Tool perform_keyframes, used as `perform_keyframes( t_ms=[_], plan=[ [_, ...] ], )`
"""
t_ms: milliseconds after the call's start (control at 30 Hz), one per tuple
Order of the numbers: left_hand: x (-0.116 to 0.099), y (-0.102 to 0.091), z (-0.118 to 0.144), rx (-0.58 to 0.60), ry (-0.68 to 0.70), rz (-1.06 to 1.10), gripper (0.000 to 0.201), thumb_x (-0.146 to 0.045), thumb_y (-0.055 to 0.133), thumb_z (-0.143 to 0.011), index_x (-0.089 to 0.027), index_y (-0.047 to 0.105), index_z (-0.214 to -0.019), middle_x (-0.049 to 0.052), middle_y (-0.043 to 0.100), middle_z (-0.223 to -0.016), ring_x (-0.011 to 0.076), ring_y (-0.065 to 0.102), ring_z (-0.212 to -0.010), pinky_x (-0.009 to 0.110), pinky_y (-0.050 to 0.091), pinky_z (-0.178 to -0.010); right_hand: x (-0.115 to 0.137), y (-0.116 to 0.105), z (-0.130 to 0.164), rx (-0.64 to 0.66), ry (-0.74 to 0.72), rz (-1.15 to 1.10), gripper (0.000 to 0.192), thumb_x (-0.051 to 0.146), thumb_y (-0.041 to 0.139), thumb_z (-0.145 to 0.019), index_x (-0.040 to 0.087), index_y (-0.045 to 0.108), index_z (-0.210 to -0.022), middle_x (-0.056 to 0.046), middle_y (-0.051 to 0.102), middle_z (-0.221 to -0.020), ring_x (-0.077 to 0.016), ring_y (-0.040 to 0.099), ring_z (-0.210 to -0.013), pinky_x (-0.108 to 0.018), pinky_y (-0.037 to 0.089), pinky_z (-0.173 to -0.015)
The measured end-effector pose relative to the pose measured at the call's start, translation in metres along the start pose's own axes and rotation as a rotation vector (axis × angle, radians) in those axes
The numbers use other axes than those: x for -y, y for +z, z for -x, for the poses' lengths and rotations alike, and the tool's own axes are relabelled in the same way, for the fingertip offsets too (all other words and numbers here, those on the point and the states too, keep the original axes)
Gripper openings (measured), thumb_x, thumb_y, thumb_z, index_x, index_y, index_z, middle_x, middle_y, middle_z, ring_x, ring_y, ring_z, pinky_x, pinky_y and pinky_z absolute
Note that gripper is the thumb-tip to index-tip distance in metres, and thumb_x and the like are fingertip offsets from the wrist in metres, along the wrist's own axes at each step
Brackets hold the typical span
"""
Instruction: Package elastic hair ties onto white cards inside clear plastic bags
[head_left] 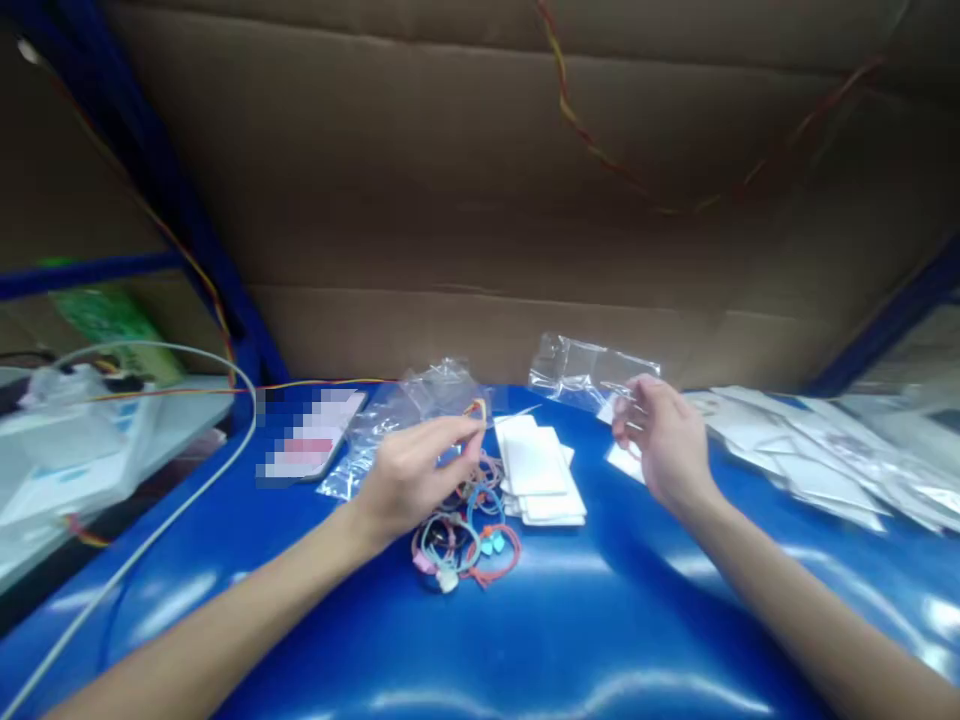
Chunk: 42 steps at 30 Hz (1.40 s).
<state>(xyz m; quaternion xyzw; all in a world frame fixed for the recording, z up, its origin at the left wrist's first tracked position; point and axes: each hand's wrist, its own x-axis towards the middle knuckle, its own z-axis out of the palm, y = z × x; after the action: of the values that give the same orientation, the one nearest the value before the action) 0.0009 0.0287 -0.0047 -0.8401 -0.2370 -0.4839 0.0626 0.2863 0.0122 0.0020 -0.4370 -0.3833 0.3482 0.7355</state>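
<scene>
My left hand (424, 470) pinches a small brownish-yellow hair tie (477, 408) between thumb and fingertips, just above a heap of hair ties. The heap on the blue surface includes a coral hair tie (517, 552), a blue one with heart-shaped beads (492, 542) and others with pink and white charms. Just right of the heap lies a stack of white cards (536, 462). My right hand (667, 440) hovers beside a clear plastic bag (574, 365), fingers loosely curled and apart, somewhat blurred. Under its fingertips is a white card (625, 462). Whether it touches the bag is unclear.
Crumpled clear plastic (431, 390) lies behind my left hand, beside a phone (322, 435). Several packaged white cards (810, 450) spread along the right. A pale cable (187, 500) curves over the left edge. Cardboard (487, 200) walls the back, with a twisted red-yellow wire (566, 105) hanging across.
</scene>
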Motion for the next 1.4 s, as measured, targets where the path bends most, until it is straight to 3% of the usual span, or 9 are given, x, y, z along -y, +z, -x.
perform_keyframes(
  t_ms=[167,333,600,667,833,967,1067,1200,1400],
  plan=[
    [-0.013,0.021,-0.005,0.241,0.226,-0.096,0.020,-0.012,0.053,-0.100,-0.012,0.071,-0.109,0.012,0.079,-0.103,0.0218,0.074,-0.091,0.033,0.062,-0.079,-0.001,0.000,0.000,0.007,0.005,0.004,0.030,0.047,0.076,-0.080,0.020,0.064,-0.079,0.002,0.063,-0.060,-0.0112,0.055,-0.045,-0.020,0.039,-0.036],
    [-0.020,0.030,-0.004,0.378,0.213,-0.109,0.025,-0.015,0.048,-0.103,-0.015,0.072,-0.101,0.010,0.076,-0.099,0.0201,0.070,-0.089,0.031,0.059,-0.076,-0.001,0.000,0.002,0.035,0.020,0.018,0.031,0.049,0.076,-0.081,0.020,0.065,-0.080,0.002,0.063,-0.061,-0.0113,0.056,-0.045,-0.020,0.040,-0.036],
    [-0.008,-0.009,-0.008,0.524,0.315,-0.118,0.024,-0.015,0.051,-0.101,-0.014,0.074,-0.099,0.007,0.069,-0.082,0.0180,0.061,-0.072,0.028,0.047,-0.064,-0.005,0.000,0.004,0.121,0.021,0.056,0.036,0.053,0.075,-0.083,0.019,0.067,-0.086,0.001,0.068,-0.064,-0.0116,0.059,-0.044,-0.021,0.044,-0.037],
    [-0.007,-0.018,-0.010,0.546,0.284,-0.066,0.018,-0.027,0.059,-0.100,-0.017,0.074,-0.097,0.006,0.071,-0.082,0.0180,0.062,-0.071,0.028,0.047,-0.064,-0.005,0.001,0.005,0.182,0.058,0.085,0.037,0.055,0.075,-0.083,0.018,0.069,-0.089,0.000,0.070,-0.065,-0.0127,0.060,-0.044,-0.021,0.045,-0.037],
    [-0.004,-0.027,-0.013,0.458,-0.009,0.053,0.048,-0.057,0.053,-0.095,-0.019,0.072,-0.074,0.005,0.066,-0.063,0.0184,0.058,-0.058,0.030,0.041,-0.056,-0.003,0.005,0.013,0.324,0.112,0.140,0.037,0.054,0.076,-0.084,0.018,0.074,-0.091,0.000,0.069,-0.058,-0.0135,0.061,-0.040,-0.021,0.044,-0.035],
    [-0.010,-0.021,-0.013,0.455,-0.435,0.196,0.048,-0.056,0.053,-0.094,-0.018,0.072,-0.072,0.001,0.065,-0.058,0.0140,0.053,-0.051,0.026,0.037,-0.052,-0.002,0.009,0.023,0.430,0.103,0.198,0.035,0.053,0.073,-0.087,0.018,0.076,-0.092,-0.002,0.071,-0.059,-0.0160,0.064,-0.041,-0.023,0.046,-0.035],
    [-0.014,-0.012,-0.013,0.432,-0.615,0.301,0.042,-0.042,0.055,-0.095,-0.018,0.067,-0.063,0.000,0.064,-0.056,0.0140,0.054,-0.052,0.025,0.037,-0.051,-0.003,0.012,0.028,0.474,0.136,0.185,0.034,0.052,0.072,-0.088,0.019,0.075,-0.095,-0.005,0.074,-0.063,-0.0174,0.066,-0.043,-0.024,0.048,-0.035],
    [0.000,-0.009,-0.015,0.318,-0.793,0.392,0.044,-0.045,0.053,-0.095,-0.019,0.063,-0.061,0.002,0.067,-0.057,0.0149,0.058,-0.052,0.026,0.044,-0.054,-0.006,0.012,0.025,0.459,0.149,0.145,0.046,0.055,0.071,-0.087,0.020,0.068,-0.117,-0.009,0.079,-0.085,-0.0192,0.072,-0.056,-0.022,0.048,-0.036],
    [0.049,-0.015,-0.035,0.397,-0.794,-0.007,0.047,-0.050,0.055,-0.090,-0.018,0.070,-0.058,0.001,0.060,-0.047,0.0147,0.050,-0.044,0.026,0.034,-0.049,-0.010,0.003,0.006,0.358,0.022,0.330,0.052,0.062,0.057,-0.093,0.018,0.063,-0.120,-0.009,0.075,-0.093,-0.0174,0.070,-0.061,-0.021,0.043,-0.037]
  ],
)
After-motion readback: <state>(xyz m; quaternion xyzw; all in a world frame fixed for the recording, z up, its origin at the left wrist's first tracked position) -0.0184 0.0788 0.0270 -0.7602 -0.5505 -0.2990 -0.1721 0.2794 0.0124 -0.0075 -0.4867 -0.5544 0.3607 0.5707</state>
